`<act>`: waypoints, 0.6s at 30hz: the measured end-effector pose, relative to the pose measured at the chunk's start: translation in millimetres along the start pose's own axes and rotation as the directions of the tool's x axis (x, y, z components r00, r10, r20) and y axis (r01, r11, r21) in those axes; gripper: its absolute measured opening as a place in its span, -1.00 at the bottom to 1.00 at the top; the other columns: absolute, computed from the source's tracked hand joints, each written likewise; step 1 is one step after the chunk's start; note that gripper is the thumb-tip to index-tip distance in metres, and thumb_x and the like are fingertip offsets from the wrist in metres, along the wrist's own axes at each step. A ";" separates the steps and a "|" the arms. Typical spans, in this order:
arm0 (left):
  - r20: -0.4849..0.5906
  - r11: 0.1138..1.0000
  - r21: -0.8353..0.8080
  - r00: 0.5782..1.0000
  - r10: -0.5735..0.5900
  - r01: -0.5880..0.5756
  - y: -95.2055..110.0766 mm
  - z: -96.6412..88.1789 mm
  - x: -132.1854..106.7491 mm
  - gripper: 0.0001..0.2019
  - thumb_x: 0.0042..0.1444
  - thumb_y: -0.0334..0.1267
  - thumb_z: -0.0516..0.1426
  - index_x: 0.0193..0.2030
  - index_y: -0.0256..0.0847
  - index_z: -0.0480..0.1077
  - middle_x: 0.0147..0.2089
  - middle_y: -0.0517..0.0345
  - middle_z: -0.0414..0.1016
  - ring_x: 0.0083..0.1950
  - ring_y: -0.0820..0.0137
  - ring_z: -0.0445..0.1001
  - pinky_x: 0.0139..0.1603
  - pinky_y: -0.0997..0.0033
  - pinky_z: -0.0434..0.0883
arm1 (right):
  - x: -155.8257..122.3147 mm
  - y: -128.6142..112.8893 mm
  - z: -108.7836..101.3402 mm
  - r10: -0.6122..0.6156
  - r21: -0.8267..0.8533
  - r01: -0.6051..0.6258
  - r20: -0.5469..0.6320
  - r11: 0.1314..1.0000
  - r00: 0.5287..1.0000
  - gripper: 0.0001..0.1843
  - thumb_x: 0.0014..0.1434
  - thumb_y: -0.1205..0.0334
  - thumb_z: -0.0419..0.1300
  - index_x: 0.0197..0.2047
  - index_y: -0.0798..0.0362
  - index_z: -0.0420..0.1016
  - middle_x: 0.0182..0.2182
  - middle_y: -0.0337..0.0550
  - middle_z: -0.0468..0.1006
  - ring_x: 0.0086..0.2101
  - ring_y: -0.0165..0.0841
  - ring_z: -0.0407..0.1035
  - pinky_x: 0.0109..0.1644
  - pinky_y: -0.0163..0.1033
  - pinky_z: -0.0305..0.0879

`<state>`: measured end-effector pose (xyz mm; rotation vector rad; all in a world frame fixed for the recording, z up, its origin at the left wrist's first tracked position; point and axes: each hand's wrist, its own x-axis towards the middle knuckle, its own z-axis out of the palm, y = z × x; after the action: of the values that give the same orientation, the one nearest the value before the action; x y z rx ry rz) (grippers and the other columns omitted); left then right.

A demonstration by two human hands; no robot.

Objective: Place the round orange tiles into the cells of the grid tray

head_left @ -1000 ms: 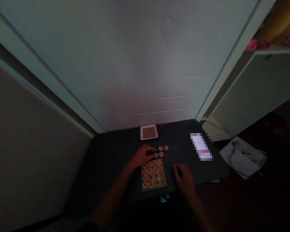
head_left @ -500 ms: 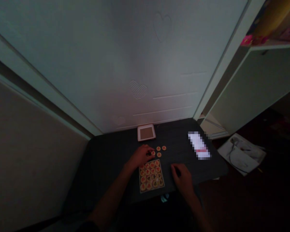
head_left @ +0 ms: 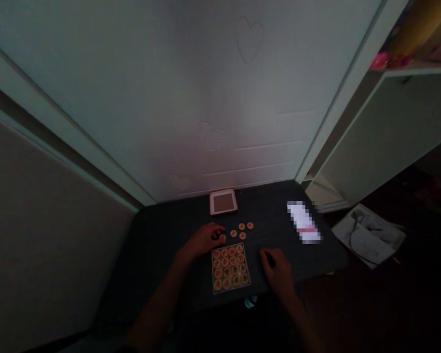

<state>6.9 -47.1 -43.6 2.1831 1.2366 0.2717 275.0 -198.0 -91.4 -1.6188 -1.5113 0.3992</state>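
Observation:
My left hand (head_left: pixel 205 239) is closed at the fingertips on a round Chinese chess piece (head_left: pixel 222 238) at the table, just beyond the tray. Right of these fingers lie several loose red-marked pieces, among them a Chinese chess piece (head_left: pixel 233 234) nearest the hand. Closer to me sits a square clear tray (head_left: pixel 212 279) filled with rows of pieces, most with red characters and some with dark ones. My right hand (head_left: pixel 278 272) rests curled to the right of the tray, apart from it. No object shows in its fingers.
A shallow open box or lid (head_left: pixel 223 202) with a brown inside stands against the white panel (head_left: pixel 169 98) at the back of the dark table (head_left: pixel 161 225). A blurred-out bright item (head_left: pixel 303 222) lies at the right. Beyond the table's right edge is a white box-like object (head_left: pixel 369 236).
My left hand has moved left, off the loose piece, which stays in place. Another piece now shows at its fingertips. My right hand keeps its place.

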 end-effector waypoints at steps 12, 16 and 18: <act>-0.097 0.999 -0.051 0.995 -0.019 0.014 0.1 -4.4 -21.5 -0.72 0.19 -0.10 0.19 0.00 -0.10 0.53 -0.10 0.09 0.57 -0.13 0.29 0.54 -0.08 0.33 0.45 | 77.8 3.3 17.7 -0.181 -0.004 0.184 0.165 0.983 0.970 -0.68 0.30 0.25 0.13 0.10 -0.05 0.49 0.03 -0.02 0.52 0.03 -0.19 0.44 0.15 -0.02 0.40; -0.148 0.998 -0.069 0.989 -0.024 0.014 9.3 -10.2 -35.7 -0.75 0.27 -0.10 0.12 -0.01 -0.07 0.53 -0.08 0.09 0.58 -0.12 0.29 0.54 -0.05 0.31 0.45 | 91.9 4.3 22.5 -0.214 -0.025 0.224 0.216 0.974 0.953 -0.68 0.27 0.26 0.17 0.08 -0.04 0.51 0.04 -0.01 0.52 0.04 -0.18 0.42 0.15 0.00 0.39; -0.181 0.997 -0.079 0.983 -0.016 0.002 16.3 -13.5 -41.2 -0.75 0.30 -0.10 0.09 -0.02 -0.05 0.54 -0.06 0.10 0.58 -0.08 0.28 0.54 -0.01 0.29 0.45 | 95.4 4.8 22.0 -0.223 -0.018 0.234 0.239 0.972 0.945 -0.71 0.27 0.26 0.17 0.05 -0.04 0.54 -0.01 -0.03 0.56 0.01 -0.19 0.44 0.13 -0.01 0.40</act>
<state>-10.1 -82.0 -18.4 2.1225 1.3105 0.5168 282.5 -101.2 -77.7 -1.4472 -1.8788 0.4413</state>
